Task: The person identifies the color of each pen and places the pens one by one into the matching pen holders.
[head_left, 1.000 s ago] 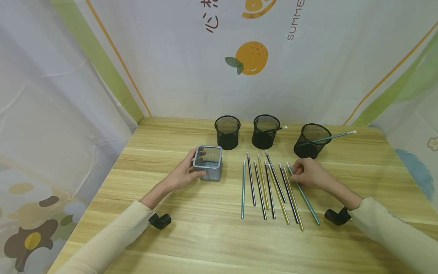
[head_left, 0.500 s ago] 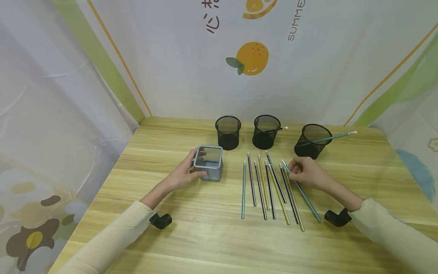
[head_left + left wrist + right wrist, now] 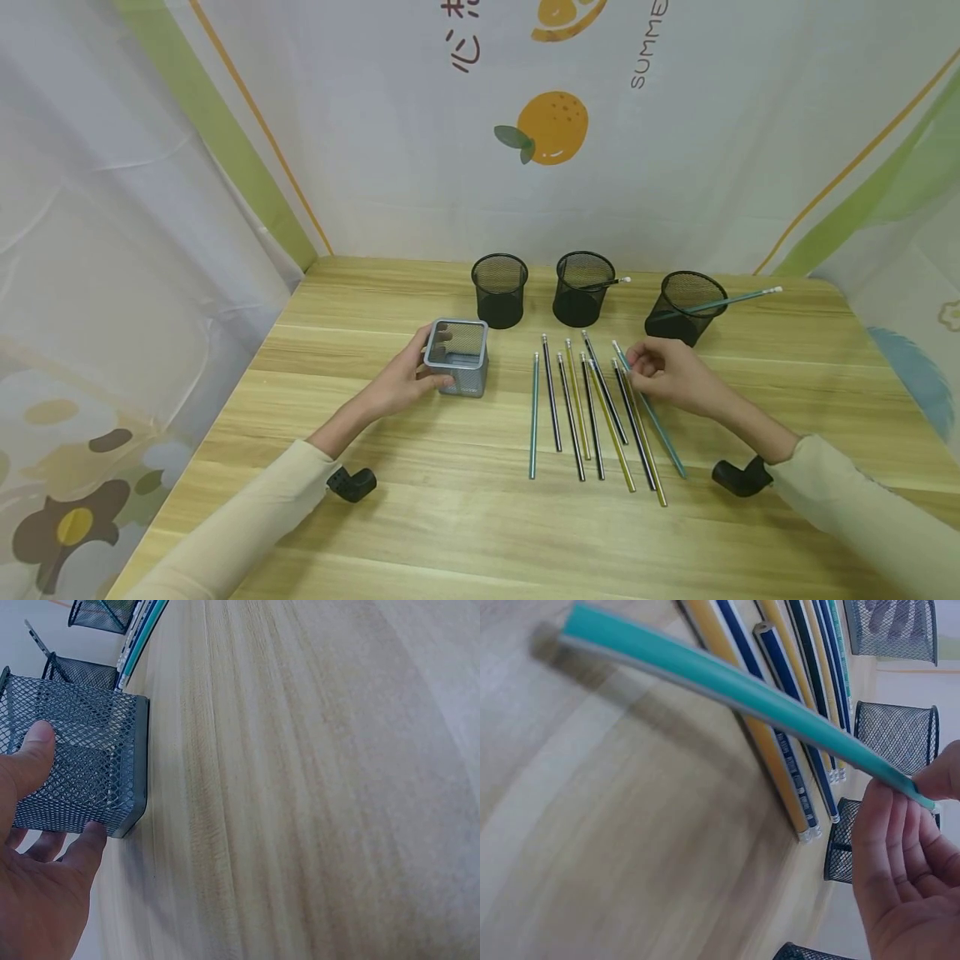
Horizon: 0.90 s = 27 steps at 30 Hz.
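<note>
My left hand [image 3: 401, 383] grips the square grey mesh pen holder [image 3: 467, 382], which stands on the table. In the left wrist view its thumb lies on one side of the mesh, with fingers on another. A teal pencil [image 3: 727, 691] is pinched between the thumb and fingers of my right hand [image 3: 678, 379], close to its eraser end. That pencil slants over the table, with its shadow apart from it along most of its length. Left of the right hand lie several dark blue and yellow pencils [image 3: 588, 408], side by side. Another teal pencil [image 3: 534, 417] lies leftmost in the row.
Behind the pencils stand a round black mesh cup [image 3: 500, 304], a second black cup [image 3: 576, 310] with a dark pencil [image 3: 603, 284] leaning in it, and a third black cup [image 3: 670, 327] holding a teal pencil [image 3: 738, 299]. A printed curtain [image 3: 375, 167] hangs behind the table.
The right hand has shifted slightly left and away from the body, drawing the teal pencil the same way, its lower end included. The left hand and grey pen holder have stayed put.
</note>
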Each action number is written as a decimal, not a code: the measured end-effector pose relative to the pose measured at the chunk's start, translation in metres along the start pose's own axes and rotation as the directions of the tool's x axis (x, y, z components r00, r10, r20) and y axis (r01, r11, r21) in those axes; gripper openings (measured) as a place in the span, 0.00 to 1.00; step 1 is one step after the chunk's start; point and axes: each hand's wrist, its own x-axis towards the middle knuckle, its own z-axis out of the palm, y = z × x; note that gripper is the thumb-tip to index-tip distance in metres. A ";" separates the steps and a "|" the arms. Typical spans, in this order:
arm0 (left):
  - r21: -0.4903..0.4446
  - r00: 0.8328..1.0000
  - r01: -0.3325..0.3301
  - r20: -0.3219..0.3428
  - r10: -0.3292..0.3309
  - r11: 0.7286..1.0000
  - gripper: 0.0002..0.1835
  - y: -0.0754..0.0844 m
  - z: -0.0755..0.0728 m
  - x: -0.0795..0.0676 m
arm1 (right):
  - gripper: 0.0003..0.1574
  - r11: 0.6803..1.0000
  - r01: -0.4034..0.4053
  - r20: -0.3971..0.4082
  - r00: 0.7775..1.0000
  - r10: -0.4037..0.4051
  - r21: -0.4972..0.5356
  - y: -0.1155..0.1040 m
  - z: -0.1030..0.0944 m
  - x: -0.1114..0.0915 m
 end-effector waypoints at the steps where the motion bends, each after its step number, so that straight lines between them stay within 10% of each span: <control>1: 0.000 1.000 0.000 0.000 0.000 1.000 0.45 0.000 0.000 0.000 | 0.07 1.000 0.012 -0.003 1.000 -0.012 0.008 0.000 0.000 0.000; 27: -0.005 1.000 0.010 0.004 -0.010 1.000 0.45 0.000 0.001 0.000 | 0.10 0.983 0.148 -0.194 0.973 -0.125 0.108 -0.016 -0.014 0.003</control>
